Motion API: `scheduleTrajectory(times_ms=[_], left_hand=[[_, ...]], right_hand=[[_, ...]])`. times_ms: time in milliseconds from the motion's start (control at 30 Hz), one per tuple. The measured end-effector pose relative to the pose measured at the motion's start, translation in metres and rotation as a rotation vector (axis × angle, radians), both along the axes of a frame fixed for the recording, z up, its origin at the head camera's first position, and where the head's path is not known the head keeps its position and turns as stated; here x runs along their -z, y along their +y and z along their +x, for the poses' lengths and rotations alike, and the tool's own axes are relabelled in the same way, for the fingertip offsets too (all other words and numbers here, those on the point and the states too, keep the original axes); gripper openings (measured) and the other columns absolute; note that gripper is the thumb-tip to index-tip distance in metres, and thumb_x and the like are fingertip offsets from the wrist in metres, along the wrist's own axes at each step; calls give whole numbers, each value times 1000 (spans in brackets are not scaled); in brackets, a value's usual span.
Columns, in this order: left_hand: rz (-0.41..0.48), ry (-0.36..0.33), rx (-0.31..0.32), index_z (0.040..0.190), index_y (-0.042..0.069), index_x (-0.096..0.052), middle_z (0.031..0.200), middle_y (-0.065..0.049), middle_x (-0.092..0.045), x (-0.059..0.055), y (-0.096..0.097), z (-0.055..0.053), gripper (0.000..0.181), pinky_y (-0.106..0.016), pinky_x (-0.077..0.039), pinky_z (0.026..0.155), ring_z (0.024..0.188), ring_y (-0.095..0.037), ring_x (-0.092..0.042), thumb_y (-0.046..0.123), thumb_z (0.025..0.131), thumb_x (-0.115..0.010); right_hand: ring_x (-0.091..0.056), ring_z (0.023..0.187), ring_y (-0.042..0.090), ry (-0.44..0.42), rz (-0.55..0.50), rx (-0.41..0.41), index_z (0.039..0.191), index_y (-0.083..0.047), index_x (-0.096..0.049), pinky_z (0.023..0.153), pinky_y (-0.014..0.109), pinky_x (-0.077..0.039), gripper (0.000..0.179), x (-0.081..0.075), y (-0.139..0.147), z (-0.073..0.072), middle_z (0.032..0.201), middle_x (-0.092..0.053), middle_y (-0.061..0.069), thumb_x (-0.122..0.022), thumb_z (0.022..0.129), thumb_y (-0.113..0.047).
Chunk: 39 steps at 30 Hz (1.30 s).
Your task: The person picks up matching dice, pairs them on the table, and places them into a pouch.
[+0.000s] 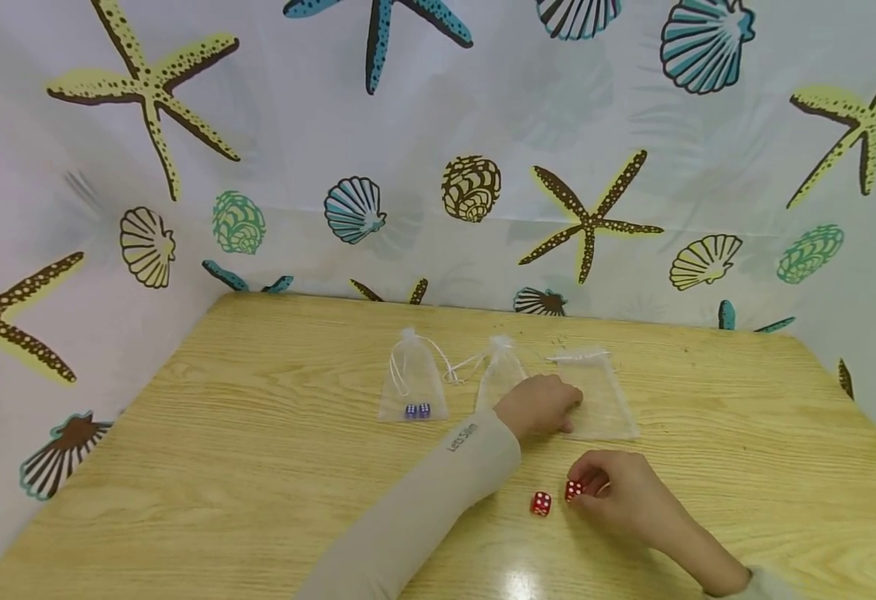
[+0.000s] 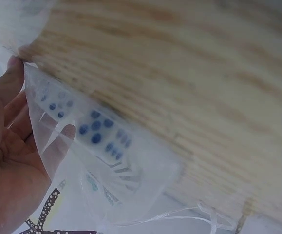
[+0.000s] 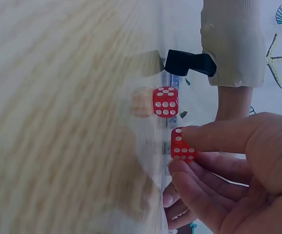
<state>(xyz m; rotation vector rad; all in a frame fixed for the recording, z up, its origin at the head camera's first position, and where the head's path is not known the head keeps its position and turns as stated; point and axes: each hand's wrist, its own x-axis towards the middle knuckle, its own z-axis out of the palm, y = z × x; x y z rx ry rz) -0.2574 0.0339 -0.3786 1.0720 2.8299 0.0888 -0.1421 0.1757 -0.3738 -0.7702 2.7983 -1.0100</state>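
My left hand (image 1: pixel 538 406) reaches across the middle organza bag (image 1: pixel 501 362) and holds the left edge of the flat right-hand organza bag (image 1: pixel 603 396); its exact fingertip contact is partly hidden. In the left wrist view the see-through middle bag, with white blue-dotted dice (image 2: pixel 96 127) inside, stands in front of that left hand (image 2: pixel 14 146). My right hand (image 1: pixel 625 492) pinches a red die (image 1: pixel 573 490) between thumb and fingers, near the tabletop. Just left of it, a second red die (image 1: pixel 541 503) sits on the wood, also seen in the right wrist view as a red die (image 3: pixel 165 102).
Further left on the wooden table (image 1: pixel 257 433) lies another drawstring organza bag (image 1: pixel 412 375), closed at its neck, with purple-blue dice (image 1: pixel 417 411) at its bottom. White cords (image 1: pixel 453 372) trail between the bags. A curtain (image 1: pixel 438 125) printed with shells and starfish hangs behind the table.
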Motion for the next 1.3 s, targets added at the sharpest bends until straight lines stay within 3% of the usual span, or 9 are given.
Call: scheduleTrajectory(times_ms=[233, 433, 633, 933, 1100, 1300], left_hand=[[-3, -11, -1, 93, 15, -61, 81, 2, -60, -2, -1, 1, 14, -26, -46, 69, 74, -11, -53, 28, 91, -65], [-35, -12, -2, 89, 14, -62, 84, 1, -63, 1, 2, -1, 16, -27, -47, 72, 78, -12, -57, 30, 91, -65], [-96, 30, 19, 88, 15, -64, 89, 2, -64, 2, 3, -1, 18, -26, -47, 71, 79, -12, -56, 33, 91, -63], [-53, 144, 7, 66, 17, -55, 67, 6, -50, 1, 7, 2, 26, -22, -40, 61, 64, -9, -41, 24, 85, -70], [-58, 220, 12, 77, 15, -66, 74, 5, -62, -2, 13, 11, 15, -22, -49, 63, 68, -7, -55, 12, 91, -60], [-91, 251, 12, 93, 14, -68, 89, 0, -68, -1, 18, 21, 19, -24, -54, 69, 81, -11, -64, 13, 98, -50]], right_hand=[[-57, 68, 0, -24, 13, -33, 86, -8, -67, 59, 18, -49, 12, -1, -9, 1, 80, -66, -3, -75, 78, -4], [-54, 66, -1, -73, 20, -18, 84, -9, -66, 58, 18, -47, 15, 4, -13, 4, 76, -63, -5, -75, 75, -1], [-55, 70, 0, -89, 32, -47, 90, -8, -65, 61, 18, -48, 20, 5, -9, 4, 80, -63, -4, -77, 75, -4], [-60, 74, 6, -42, 2, -34, 99, -2, -63, 63, 21, -51, 25, -8, 5, 1, 85, -64, 2, -75, 77, -4], [-61, 73, 6, -10, -20, 8, 100, -2, -62, 63, 21, -52, 27, -18, 13, 0, 86, -64, 6, -76, 77, -4], [-62, 73, 8, 38, -58, 31, 100, -1, -63, 64, 22, -53, 25, -26, 15, -1, 87, -64, 8, -75, 79, -6]])
